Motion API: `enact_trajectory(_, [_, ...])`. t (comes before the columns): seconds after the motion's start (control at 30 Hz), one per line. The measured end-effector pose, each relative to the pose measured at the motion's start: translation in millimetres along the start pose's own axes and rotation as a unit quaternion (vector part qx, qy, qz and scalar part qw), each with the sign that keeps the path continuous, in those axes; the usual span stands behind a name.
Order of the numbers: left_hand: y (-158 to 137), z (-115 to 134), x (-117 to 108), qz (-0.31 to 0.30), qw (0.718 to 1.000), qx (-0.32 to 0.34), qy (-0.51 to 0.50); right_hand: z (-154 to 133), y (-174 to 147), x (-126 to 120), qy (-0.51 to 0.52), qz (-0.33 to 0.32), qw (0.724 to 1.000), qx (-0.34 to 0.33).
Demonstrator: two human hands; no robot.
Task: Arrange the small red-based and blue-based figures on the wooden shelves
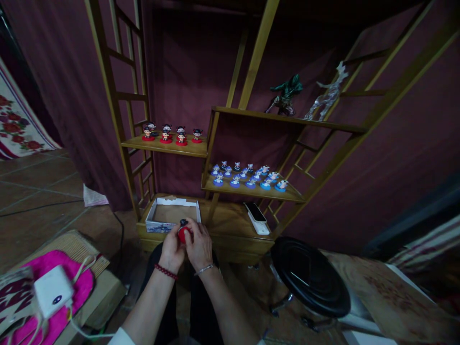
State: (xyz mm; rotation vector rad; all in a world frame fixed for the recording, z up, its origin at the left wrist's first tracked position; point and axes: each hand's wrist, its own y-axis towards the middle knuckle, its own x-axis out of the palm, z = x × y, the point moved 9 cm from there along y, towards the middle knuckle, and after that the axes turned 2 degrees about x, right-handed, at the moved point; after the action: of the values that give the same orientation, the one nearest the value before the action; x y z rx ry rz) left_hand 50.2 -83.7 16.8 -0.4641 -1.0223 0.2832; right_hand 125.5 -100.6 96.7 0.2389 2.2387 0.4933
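Hands (199, 245) round red figurine (184, 235), box rim (161, 223) beyond

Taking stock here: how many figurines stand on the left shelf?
7: left front figurine, middle front figurine, right front figurine, three back figurines, one behind each, and a lone figurine at far right. Others may be hidden.

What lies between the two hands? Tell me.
In the head view, a red and black figurine, held between left hand and right hand.
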Motion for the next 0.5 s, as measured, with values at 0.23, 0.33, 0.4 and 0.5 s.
enact_trajectory(0.23, [-7, 5, 0, -0.010, 0.998, 0.061, 0.007, 2, 1, -2, 0.061, 0.029, 0.998, -0.009])
enact_trajectory(0.33, [-9, 7, 1, -0.016, 0.997, 0.072, 0.014, 4, 1, -1, 0.074, 0.036, 0.997, -0.009])
enact_trajectory(0.4, [-10, 7, 2, -0.020, 0.997, 0.074, 0.013, 6, 1, 1, 0.080, 0.036, 0.996, -0.004])
enact_trajectory(0.5, [-10, 6, 2, -0.023, 0.997, 0.072, 0.008, 10, 1, 3, 0.101, 0.037, 0.994, 0.015])
